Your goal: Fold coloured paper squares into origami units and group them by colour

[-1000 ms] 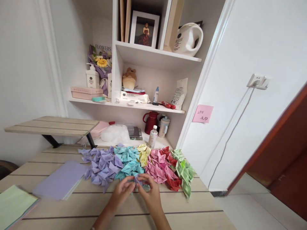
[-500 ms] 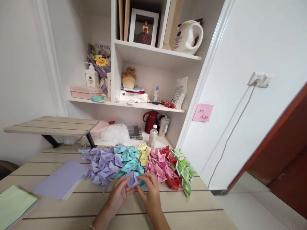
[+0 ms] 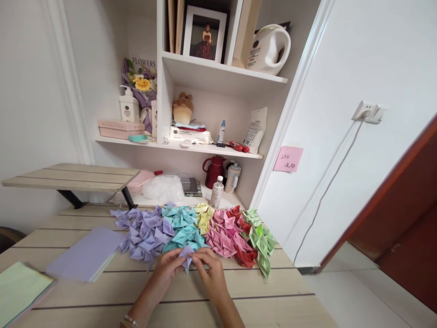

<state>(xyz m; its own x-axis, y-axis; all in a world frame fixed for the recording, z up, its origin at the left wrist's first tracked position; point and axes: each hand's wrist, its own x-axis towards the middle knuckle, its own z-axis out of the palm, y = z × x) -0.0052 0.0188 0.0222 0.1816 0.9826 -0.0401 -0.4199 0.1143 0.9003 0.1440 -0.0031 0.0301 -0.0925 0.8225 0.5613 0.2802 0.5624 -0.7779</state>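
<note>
Left hand (image 3: 166, 268) and right hand (image 3: 211, 269) both narrowly pinch purple folded paper (image 3: 186, 256); judged best: light, even grip, edges matched before creasing. Just beyond: turquoise folded pieces (image 3: 186, 238); farther, upright clear bottle (image 3: 216, 193)

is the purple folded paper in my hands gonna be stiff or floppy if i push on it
The purple folded paper is probably light, as the fingertips of your left hand and right hand seem enough to hold it. Its creases and pointed shape suggest some stiffness along the folds. Looking like thin sheet, it would likely crumple under a firm push.
</note>
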